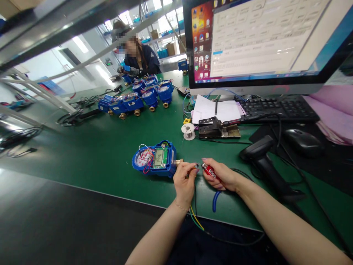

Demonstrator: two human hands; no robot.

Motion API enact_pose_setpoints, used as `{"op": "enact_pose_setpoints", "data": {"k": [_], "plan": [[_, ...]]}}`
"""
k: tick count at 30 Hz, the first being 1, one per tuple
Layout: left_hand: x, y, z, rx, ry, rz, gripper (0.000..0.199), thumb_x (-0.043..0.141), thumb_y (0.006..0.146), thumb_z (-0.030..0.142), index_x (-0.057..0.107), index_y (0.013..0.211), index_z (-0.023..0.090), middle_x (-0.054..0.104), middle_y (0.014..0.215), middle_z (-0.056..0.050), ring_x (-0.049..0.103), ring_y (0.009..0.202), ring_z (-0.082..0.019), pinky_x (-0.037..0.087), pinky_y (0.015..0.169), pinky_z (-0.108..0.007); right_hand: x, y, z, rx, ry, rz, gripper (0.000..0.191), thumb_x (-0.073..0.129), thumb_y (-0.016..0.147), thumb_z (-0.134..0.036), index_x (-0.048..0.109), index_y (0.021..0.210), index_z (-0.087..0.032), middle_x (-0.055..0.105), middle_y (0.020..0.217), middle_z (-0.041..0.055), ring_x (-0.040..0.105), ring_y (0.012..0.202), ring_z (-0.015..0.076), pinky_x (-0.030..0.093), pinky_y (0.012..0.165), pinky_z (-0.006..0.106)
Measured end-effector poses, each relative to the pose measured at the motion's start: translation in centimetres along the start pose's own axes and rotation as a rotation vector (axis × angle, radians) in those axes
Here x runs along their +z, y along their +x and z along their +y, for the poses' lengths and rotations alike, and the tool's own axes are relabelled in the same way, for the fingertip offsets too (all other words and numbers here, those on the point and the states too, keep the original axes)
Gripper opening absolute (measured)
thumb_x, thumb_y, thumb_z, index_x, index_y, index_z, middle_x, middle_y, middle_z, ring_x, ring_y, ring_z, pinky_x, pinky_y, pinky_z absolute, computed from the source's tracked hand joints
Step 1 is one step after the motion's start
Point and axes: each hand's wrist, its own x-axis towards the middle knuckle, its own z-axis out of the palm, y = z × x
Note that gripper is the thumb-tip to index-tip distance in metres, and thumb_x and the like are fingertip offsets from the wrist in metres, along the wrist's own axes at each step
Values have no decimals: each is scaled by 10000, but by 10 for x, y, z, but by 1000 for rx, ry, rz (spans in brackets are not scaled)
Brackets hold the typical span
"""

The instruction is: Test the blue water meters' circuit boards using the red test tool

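My right hand (pixel 224 176) is wrapped round a red lighter (pixel 210 172), its metal top turned toward my left hand. My left hand (pixel 184 183) pinches the end of a thin wire just left of the lighter; the tip is too small to make out clearly. Below that hand hang yellow and green wires (pixel 196 218) and a black cable. An opened blue water meter (pixel 171 162) lies left of my left hand, with its circuit board, small display and loose coloured wires exposed. Near my right hand, a curved blue handle (pixel 216 201) lies on the table, partly hidden.
Several blue meters (pixel 150 97) stand at the back, near a co-worker (pixel 146 59). A solder spool (pixel 188 131) and a soldering iron stand (pixel 209 128) sit ahead. A monitor (pixel 259 86), keyboard (pixel 278 108), mouse (pixel 303 141) and barcode scanner (pixel 264 165) occupy the right.
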Motion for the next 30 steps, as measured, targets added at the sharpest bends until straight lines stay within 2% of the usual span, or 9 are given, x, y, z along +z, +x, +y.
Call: {"op": "enact_pose_setpoints", "data": {"k": [5, 13, 30], "plan": [[-1, -1, 0, 3, -8, -9, 131, 586, 808, 141, 638, 909, 206, 579, 796, 5, 540, 753, -98, 439, 687, -220, 4, 1, -1, 55, -20, 26, 548, 154, 875, -498, 340, 457, -197, 220, 310, -71, 139, 255, 39, 95, 249, 139], [-1, 1, 2, -16, -12, -14, 117, 585, 809, 135, 625, 888, 210, 576, 788, 24, 536, 768, -85, 423, 725, -209, 1, 2, -3, 74, -14, 33, 542, 166, 857, -509, 344, 452, -197, 229, 310, -69, 156, 252, 44, 110, 251, 141], [0, -1, 0, -46, -9, -9, 42, 596, 806, 180, 625, 833, 193, 576, 742, 25, 537, 719, -94, 427, 703, -227, 0, 2, -2, 101, 12, 1, 586, 143, 876, -513, 349, 433, -188, 231, 315, -59, 161, 259, 48, 105, 257, 149]]}}
